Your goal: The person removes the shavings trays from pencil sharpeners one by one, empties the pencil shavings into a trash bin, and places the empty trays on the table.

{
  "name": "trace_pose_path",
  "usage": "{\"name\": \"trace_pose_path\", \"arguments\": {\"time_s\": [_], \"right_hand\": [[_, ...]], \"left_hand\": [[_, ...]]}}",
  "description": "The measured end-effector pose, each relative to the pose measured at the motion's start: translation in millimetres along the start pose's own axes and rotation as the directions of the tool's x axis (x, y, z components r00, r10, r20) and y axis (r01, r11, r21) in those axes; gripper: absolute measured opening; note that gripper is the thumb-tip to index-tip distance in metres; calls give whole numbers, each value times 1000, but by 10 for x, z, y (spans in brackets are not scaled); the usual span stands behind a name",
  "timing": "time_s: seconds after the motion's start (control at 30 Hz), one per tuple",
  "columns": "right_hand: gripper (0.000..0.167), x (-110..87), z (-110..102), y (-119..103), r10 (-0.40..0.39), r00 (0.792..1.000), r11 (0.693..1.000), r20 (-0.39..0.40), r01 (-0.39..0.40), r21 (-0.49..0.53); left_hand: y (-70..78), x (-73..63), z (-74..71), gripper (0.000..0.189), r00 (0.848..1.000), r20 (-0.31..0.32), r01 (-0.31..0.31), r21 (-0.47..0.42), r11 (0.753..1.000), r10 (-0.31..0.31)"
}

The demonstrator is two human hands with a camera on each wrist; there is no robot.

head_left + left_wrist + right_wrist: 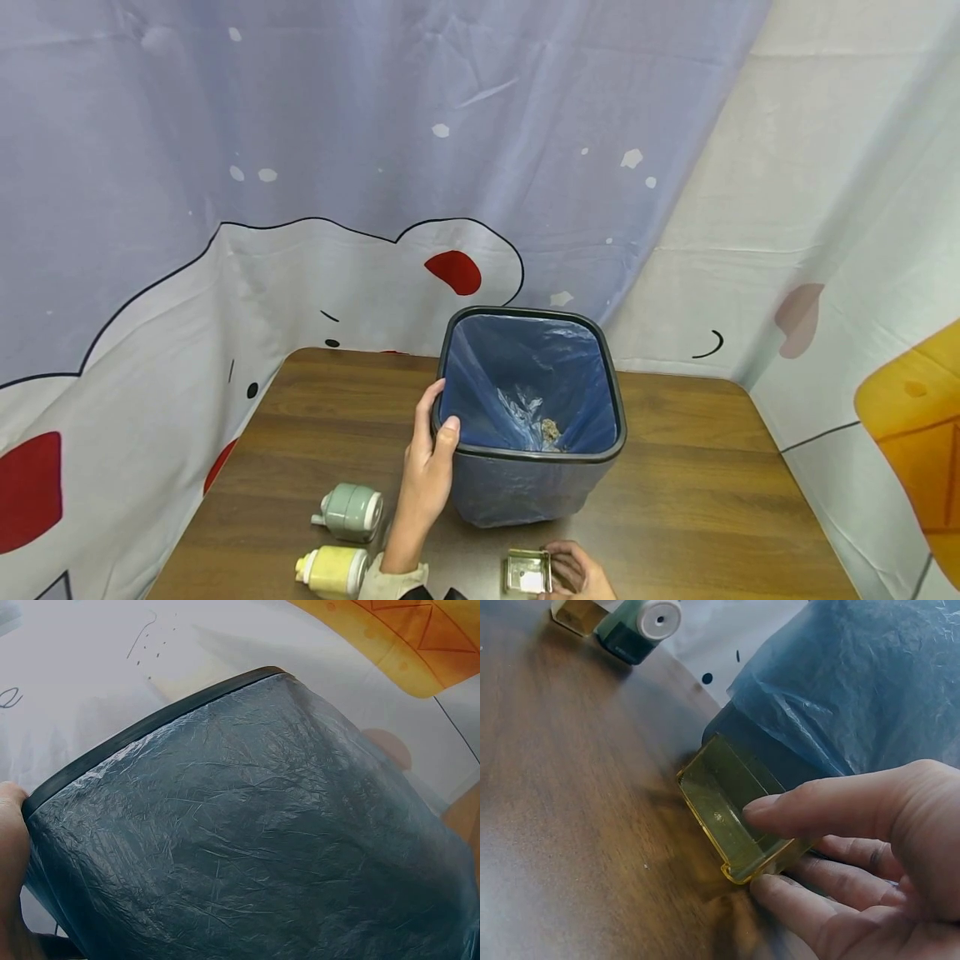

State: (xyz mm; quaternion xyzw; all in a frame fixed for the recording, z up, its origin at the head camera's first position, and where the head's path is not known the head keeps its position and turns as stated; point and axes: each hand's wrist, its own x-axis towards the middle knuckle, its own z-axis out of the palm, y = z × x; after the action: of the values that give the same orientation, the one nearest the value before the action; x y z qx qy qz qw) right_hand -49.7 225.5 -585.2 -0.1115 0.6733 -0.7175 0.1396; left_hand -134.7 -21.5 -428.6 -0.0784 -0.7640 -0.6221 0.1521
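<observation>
In the head view, my left hand grips the left rim of a dark bin, thumb on top. A blue plastic bag lines the bin and folds over its outside. A small brown clump lies at the bottom. My right hand pinches a small see-through yellow drawer-like box between thumb and fingers, low in front of the bin. The box's open side shows, and no contents are visible in it. In the left wrist view, only part of the left hand shows beside the rim.
Left of my left forearm, a green object like a hand-crank pencil sharpener and a similar yellow one lie on the wooden table. A printed cloth hangs behind and around the table.
</observation>
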Motion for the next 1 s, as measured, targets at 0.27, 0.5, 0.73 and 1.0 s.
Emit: {"name": "trace_pose_path", "arguments": {"time_s": [0.27,0.5,0.73,1.0], "right_hand": [[64,6,-28,44,-132,990,991,41,132,2],[52,7,-47,134,-201,979,979,40,201,-12],[56,-13,-65,138,-111,992,994,57,111,6],[66,-9,-79,114,-51,996,998,79,47,46]], "left_hand": [[102,-9,-6,47,1000,0,5,-4,1000,-5],[5,6,5,47,1000,-3,10,-2,1000,-10],[-3,-2,10,47,1000,-9,0,14,1000,0],[0,-4,10,47,1000,-14,0,14,1000,0]]}}
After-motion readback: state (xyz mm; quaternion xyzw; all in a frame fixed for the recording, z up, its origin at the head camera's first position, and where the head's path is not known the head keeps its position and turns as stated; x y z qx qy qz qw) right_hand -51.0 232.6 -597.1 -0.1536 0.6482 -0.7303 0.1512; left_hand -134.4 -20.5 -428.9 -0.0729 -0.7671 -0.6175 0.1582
